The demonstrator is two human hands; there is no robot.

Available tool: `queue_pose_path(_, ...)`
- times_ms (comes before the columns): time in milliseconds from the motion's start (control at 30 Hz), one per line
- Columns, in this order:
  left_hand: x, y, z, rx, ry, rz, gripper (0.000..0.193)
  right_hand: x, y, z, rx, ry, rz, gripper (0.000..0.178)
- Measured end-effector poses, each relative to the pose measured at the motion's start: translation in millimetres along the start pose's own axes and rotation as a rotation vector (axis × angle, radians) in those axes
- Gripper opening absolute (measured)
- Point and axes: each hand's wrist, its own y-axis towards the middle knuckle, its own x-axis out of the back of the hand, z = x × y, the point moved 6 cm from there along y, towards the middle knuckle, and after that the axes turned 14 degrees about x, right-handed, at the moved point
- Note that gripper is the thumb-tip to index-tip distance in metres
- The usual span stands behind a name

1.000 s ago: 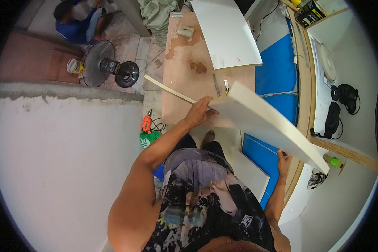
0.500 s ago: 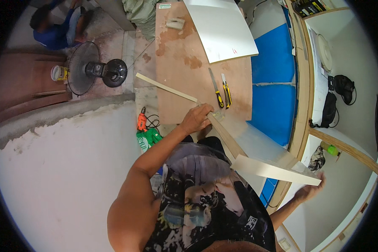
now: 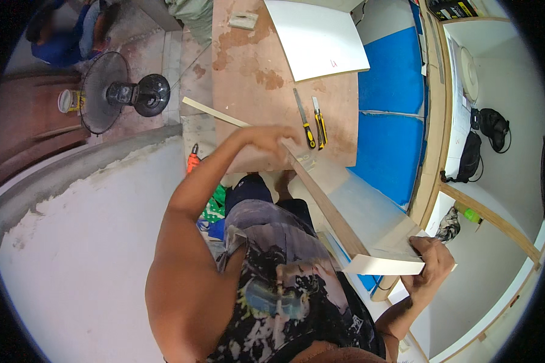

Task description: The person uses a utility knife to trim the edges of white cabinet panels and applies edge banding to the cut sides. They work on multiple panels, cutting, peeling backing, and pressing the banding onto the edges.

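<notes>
A shallow drawer-like frame tilts across my lap, with a wooden side rail, a white end strip nearest me and a smooth, pale, shiny inner face. My right hand grips its near right corner, thumb on top. At the far end of the rail is my left hand, bent at the wrist and smeared by motion; its fingers cannot be made out clearly. A thin pale strip sticks out leftward from behind that hand. Just beyond lie a file with a yellow-black handle and a yellow-black utility knife.
The brown worktable bears a white board and a small block. An orange power drill lies low at left, near a black fan. Another person sits far left. Blue panels and shelving stand at right.
My left hand has shifted left and slightly up and is now blurred. My right hand has moved inward along the white strip, its thumb now over the top. The frame has tilted.
</notes>
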Motion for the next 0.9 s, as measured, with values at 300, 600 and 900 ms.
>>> queue_pose_path(300,-41,209,178,0.527,0.383,-0.040,0.053,-2,22,-22,0.004,-0.066,-0.044,0.036)
queue_pose_path(600,-42,219,190,0.694,0.215,-0.218,0.036,0,27,-26,-0.003,-0.129,-0.099,0.029)
queue_pose_path(900,21,135,69,0.058,0.241,-0.701,0.040,-2,15,-23,-0.001,-0.018,-0.103,0.037)
